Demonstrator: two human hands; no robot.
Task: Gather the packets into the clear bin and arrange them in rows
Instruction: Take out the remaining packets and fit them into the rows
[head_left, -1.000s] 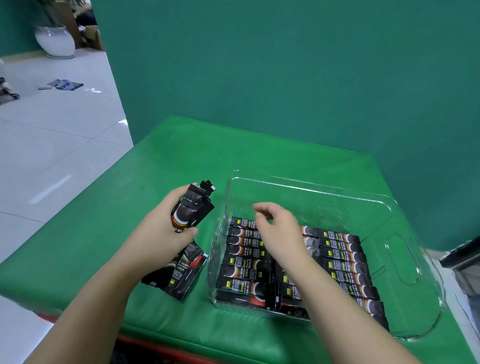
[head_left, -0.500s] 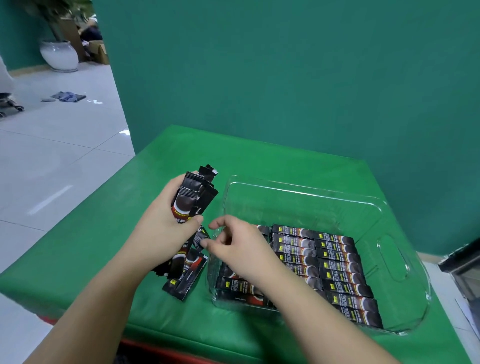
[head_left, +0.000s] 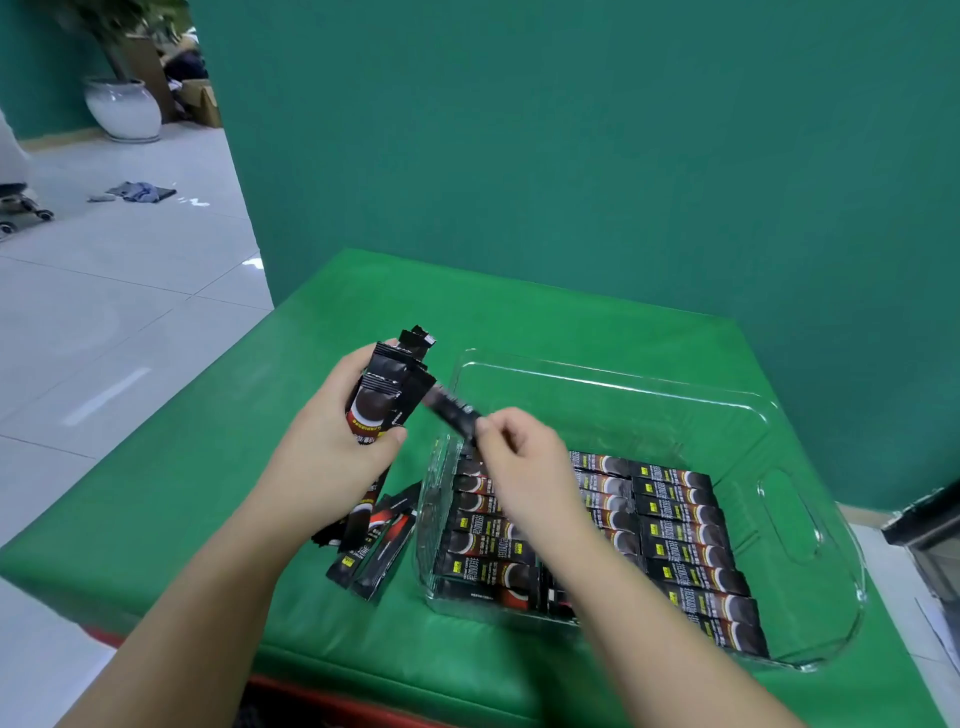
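Head view: your left hand (head_left: 332, 447) grips bundle of packets (head_left: 387, 387) beside clear bin (head_left: 789, 499); your right hand (head_left: 519, 457) pinches single packet (head_left: 454, 410) over its near-left wall. Three rows (head_left: 680, 540) already laid inside, far part bare. Loose packets (head_left: 371, 545) left on green worktop (head_left: 208, 467). Likely over halfway.

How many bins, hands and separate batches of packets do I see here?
Clear bin: 1
Hands: 2 (left hand, right hand)
Packet batches: 4 (held bunch, single packet, loose pile, binned rows)
Total: 7
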